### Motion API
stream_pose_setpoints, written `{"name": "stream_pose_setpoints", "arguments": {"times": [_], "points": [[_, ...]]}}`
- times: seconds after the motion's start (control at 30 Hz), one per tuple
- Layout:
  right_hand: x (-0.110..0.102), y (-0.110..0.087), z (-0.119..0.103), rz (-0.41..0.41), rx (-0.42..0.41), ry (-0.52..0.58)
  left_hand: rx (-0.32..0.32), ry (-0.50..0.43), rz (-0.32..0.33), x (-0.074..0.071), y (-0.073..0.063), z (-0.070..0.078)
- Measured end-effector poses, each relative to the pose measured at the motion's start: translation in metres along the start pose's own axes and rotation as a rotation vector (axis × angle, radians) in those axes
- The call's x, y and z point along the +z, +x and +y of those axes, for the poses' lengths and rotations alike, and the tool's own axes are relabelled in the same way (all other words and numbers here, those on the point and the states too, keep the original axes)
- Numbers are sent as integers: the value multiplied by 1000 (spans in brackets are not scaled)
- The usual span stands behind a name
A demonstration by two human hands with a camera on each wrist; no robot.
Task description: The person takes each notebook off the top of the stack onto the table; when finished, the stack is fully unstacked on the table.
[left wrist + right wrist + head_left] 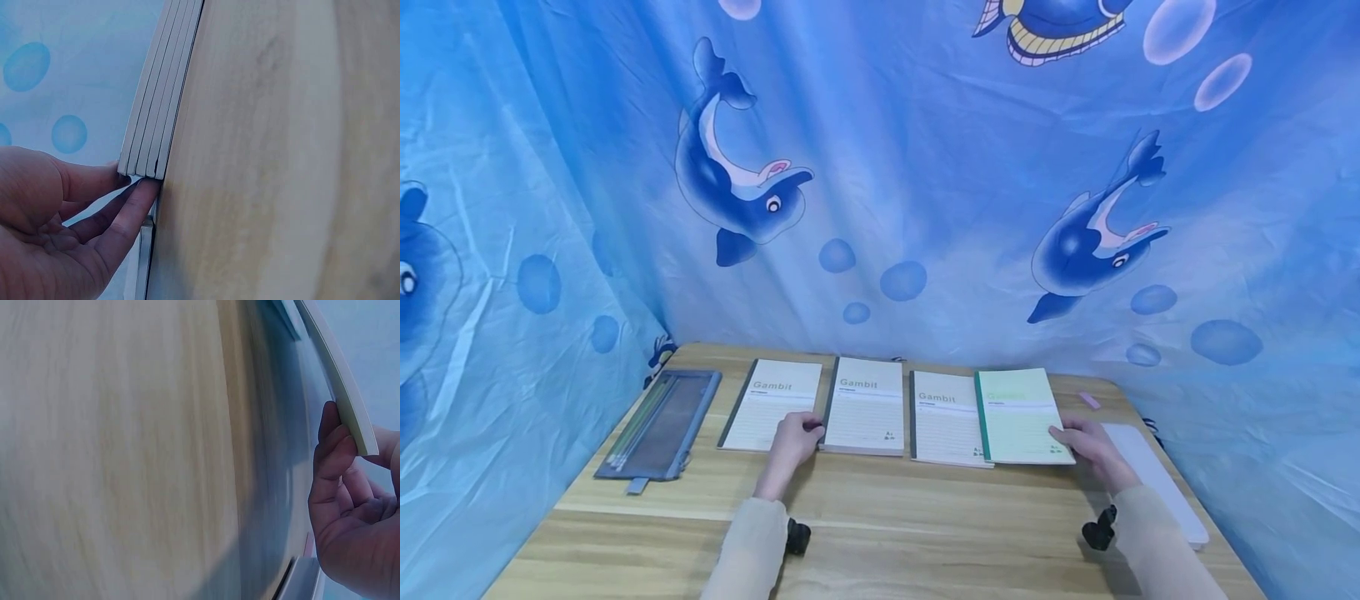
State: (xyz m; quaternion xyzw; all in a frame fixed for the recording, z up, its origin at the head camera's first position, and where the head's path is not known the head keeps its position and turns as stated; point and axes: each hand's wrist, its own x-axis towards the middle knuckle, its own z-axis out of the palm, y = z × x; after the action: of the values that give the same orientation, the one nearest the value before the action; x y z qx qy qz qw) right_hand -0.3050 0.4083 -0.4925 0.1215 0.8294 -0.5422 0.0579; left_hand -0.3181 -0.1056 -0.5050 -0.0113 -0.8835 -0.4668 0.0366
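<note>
My left hand (795, 437) is at the lower left corner of a stack of grey-spined notebooks (863, 408). In the left wrist view, thumb and fingers pinch the corner of that stack (159, 94), several notebooks thick. My right hand (1088, 443) grips the lower right corner of a green-spined notebook (1018, 417), thumb on top and fingers (334, 456) underneath. This notebook (350, 403) is raised off the table at that corner and overlaps the right side of another grey-spined notebook (943, 425). One more grey-spined notebook (767, 408) lies left of the stack.
A grey mesh pencil pouch (666, 425) with pencils inside lies at the left. Beyond my right hand are a small pink eraser-like piece (1090, 401) and a flat white case (1157, 479), partly behind the forearm. A blue dolphin-print curtain (880, 183) closes off the wooden table's (925, 533) back.
</note>
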Motion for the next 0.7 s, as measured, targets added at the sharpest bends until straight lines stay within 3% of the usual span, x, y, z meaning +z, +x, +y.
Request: {"name": "stream_pose_setpoints", "arguments": {"times": [0.4, 0.7], "points": [[-9, 0, 4, 58, 37, -50, 8, 16, -2, -1, 1, 0], [-4, 1, 4, 146, 56, -233, 2, 16, 4, 0, 1, 0]]}}
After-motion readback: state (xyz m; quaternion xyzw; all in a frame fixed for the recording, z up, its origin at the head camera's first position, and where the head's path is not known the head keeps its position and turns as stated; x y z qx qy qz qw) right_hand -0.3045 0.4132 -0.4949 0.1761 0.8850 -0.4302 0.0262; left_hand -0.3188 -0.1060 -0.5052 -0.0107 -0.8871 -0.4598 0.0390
